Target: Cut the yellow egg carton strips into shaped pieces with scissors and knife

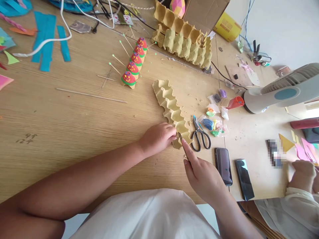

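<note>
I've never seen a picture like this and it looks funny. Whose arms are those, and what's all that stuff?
There's no robot here! The picture comes from one camera worn on a person's head, looking down. Those arms are that person's own. The left hand steadies a yellowish egg-carton strip on the wooden table. The right hand holds what looks like a small knife against it. Nearby lie scissors, two phones and little colourful bags. Farther off is a row of red bumps with smiley faces.
</note>
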Motion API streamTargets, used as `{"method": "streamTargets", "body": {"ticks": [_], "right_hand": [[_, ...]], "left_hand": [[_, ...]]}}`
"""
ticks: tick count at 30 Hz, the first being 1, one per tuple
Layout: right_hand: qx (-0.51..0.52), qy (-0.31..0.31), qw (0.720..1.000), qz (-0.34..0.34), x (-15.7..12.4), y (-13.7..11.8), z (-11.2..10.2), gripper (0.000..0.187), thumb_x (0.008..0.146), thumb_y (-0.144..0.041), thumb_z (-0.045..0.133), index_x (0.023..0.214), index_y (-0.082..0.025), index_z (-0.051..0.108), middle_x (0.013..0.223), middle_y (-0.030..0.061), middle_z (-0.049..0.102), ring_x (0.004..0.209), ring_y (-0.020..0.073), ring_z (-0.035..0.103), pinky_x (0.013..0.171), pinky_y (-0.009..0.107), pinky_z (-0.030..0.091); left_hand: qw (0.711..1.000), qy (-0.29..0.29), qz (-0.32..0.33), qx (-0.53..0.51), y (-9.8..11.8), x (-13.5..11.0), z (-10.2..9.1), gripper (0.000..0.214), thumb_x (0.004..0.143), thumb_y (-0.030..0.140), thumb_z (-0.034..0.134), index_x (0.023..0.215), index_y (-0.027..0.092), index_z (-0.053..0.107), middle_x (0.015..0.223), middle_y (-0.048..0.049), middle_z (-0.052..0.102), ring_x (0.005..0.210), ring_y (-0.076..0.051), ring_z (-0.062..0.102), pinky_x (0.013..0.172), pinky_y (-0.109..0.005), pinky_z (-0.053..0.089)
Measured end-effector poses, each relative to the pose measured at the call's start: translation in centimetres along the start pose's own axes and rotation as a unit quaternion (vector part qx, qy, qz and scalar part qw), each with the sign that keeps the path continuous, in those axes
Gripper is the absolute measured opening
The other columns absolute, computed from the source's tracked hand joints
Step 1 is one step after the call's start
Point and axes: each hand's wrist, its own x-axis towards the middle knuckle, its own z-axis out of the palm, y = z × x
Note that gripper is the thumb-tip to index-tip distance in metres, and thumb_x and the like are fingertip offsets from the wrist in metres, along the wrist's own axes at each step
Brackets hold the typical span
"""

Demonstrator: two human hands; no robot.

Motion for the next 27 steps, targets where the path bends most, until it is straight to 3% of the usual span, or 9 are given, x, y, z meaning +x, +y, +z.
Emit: {"method": "streamTargets", "body": {"ticks": [9, 27], "right_hand": [[0.038, -0.043, 0.998, 0.019, 0.9, -0.1, -0.8, 0.062, 0.103, -0.025, 0.031, 0.162, -0.024, 0.014, 0.08, 0.0013, 0.074, 0.068, 0.0213, 0.068, 0.055, 0.027, 0.039], [0.035, -0.046, 0.998, 0.022, 0.7, 0.0, 0.0, 0.064, 0.102, -0.026, 0.03, 0.163, -0.022, 0.01, 0.082, 0.0032, 0.074, 0.066, 0.0224, 0.067, 0.055, 0.028, 0.035]], "left_hand": [[1.0, 0.0, 0.004, 0.0, 0.1, 0.0, 0.1, 0.016, 0.093, 0.017, 0.06, 0.078, 0.018, 0.055, 0.081, -0.0036, 0.064, 0.082, -0.02, 0.057, 0.072, -0.032, 0.042], [1.0, -0.006, 0.004, 0.001, 0.0, 0.0, 0.2, 0.016, 0.093, 0.018, 0.061, 0.078, 0.018, 0.055, 0.081, -0.0031, 0.064, 0.082, -0.02, 0.057, 0.071, -0.031, 0.042]]}}
